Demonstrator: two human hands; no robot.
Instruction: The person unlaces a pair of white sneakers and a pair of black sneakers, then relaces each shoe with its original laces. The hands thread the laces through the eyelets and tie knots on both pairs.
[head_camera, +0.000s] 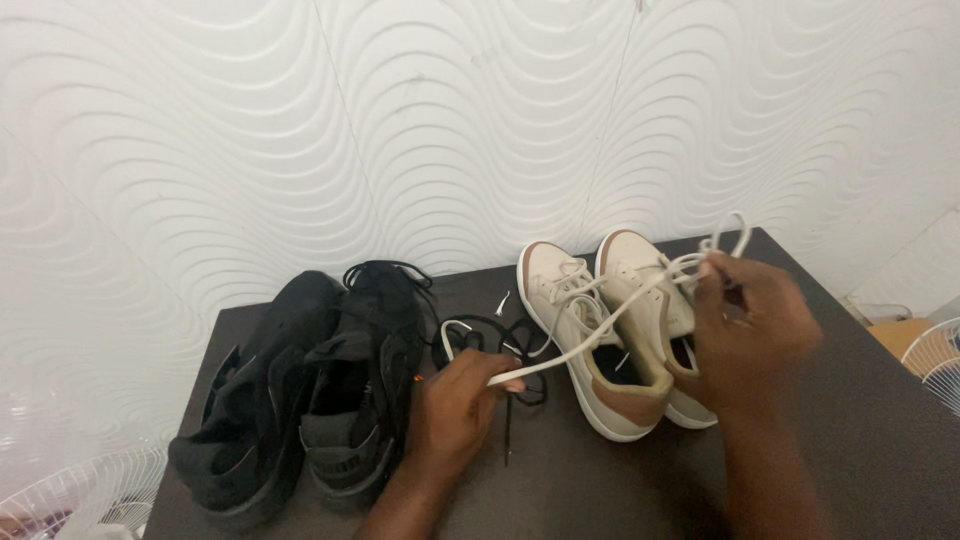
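- Right now the white lace (590, 335) is stretched taut btw both hands, above the beige shoes (600, 340) on the dark table (860, 420).
- Left hand (455, 405): pinched shut on the lace's lower end, just left of the beige shoes.
- Right hand (745, 330): closed round bunched loops of the lace, over the right-side beige shoe.
- Lace looks light, soft, floppy; prob. slips if gripped loosely, so best held near the tip w/ a firm pinch.
- Black lace (490, 340) lies loose on the table, left of the beige shoes, under the left hand.
- Black shoes (300, 390) sit further left, well apart from the beige shoes.
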